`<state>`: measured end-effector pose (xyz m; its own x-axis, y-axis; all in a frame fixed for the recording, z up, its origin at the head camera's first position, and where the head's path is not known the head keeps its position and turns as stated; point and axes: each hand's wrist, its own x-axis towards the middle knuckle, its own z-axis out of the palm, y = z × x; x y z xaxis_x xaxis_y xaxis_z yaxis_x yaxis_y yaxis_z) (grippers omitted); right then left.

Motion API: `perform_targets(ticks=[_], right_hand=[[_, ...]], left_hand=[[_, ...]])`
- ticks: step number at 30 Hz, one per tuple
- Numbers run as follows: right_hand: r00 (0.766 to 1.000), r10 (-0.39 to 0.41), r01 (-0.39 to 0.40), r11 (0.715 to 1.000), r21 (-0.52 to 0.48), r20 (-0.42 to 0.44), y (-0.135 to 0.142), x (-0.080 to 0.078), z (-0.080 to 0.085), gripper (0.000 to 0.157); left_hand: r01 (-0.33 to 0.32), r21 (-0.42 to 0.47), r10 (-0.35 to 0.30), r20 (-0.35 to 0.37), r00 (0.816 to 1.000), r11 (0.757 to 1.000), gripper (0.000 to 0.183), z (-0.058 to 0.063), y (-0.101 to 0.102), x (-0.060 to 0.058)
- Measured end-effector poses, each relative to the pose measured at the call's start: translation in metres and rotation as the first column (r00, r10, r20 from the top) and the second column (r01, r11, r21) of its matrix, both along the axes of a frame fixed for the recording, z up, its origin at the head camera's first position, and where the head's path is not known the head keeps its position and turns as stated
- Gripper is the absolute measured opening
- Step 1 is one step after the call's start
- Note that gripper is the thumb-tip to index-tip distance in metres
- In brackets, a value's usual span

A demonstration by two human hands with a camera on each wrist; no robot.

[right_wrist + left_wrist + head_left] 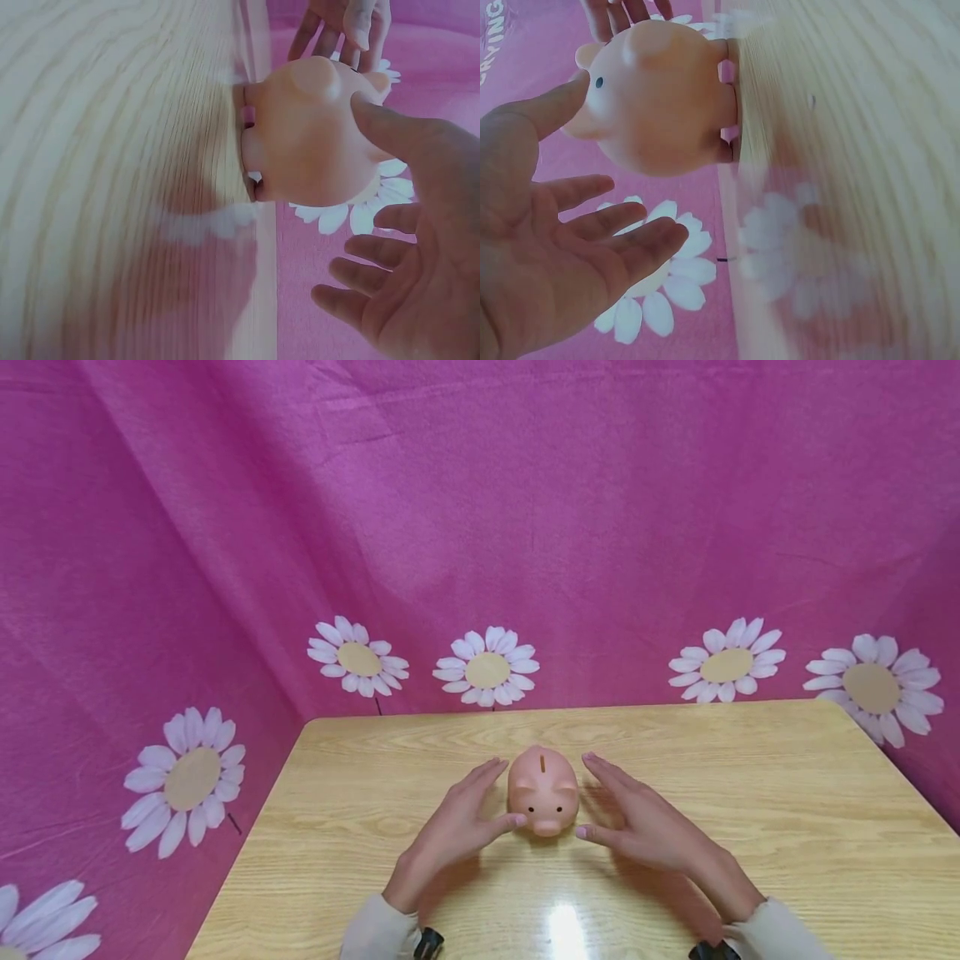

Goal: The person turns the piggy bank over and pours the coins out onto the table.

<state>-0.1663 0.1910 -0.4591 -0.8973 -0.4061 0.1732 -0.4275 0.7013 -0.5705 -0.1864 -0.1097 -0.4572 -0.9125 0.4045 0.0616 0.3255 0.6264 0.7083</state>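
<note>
A pink piggy bank stands upright on the wooden table, its snout toward the person and the coin slot on its back in sight. The left hand is spread at its left side, with the thumb near the face. On the other side the right hand is held likewise, a small gap between it and the pig. Both wrist views show the piggy bank on its feet, with the fingers of each hand relaxed and not closed round it. Whether the left thumb touches the pig I cannot tell.
The light wooden table has a rounded far edge. Behind it and to the left hangs a magenta cloth printed with white daisies. Black straps show at both wrists, by light sleeves. A bright glare lies on the near tabletop.
</note>
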Motion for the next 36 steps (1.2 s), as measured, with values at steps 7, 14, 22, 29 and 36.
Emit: perform_targets(ticks=[7, 14, 22, 29, 36], right_hand=[[1.0, 0.0, 0.0, 1.0, -0.015, -0.018, -0.01, -0.01, -0.004, 0.088], [1.0, 0.007, -0.006, 0.999, -0.051, 0.004, -0.015, -0.016, -0.01, 0.084], [0.999, 0.012, -0.015, 0.996, -0.086, -0.04, -0.016, -0.017, -0.013, 0.08], [0.999, 0.009, -0.016, 0.98, -0.199, -0.034, -0.017, -0.018, -0.012, 0.078], [0.998, 0.062, -0.057, 0.907, -0.417, -0.001, -0.015, -0.021, -0.006, 0.075]], left_hand=[[0.007, 0.029, -0.006, -0.023, 1.0, 1.0, 0.08, -0.003, 0.008, -0.004], [0.007, 0.072, -0.005, -0.032, 0.999, 0.997, 0.078, -0.007, 0.012, -0.006], [0.003, 0.078, 0.001, -0.054, 0.999, 0.997, 0.075, -0.006, 0.015, -0.004], [0.007, 0.1, 0.0, -0.072, 0.997, 0.995, 0.074, -0.003, 0.013, -0.002], [0.016, 0.204, 0.003, -0.09, 0.996, 0.979, 0.071, 0.01, 0.011, -0.001]])
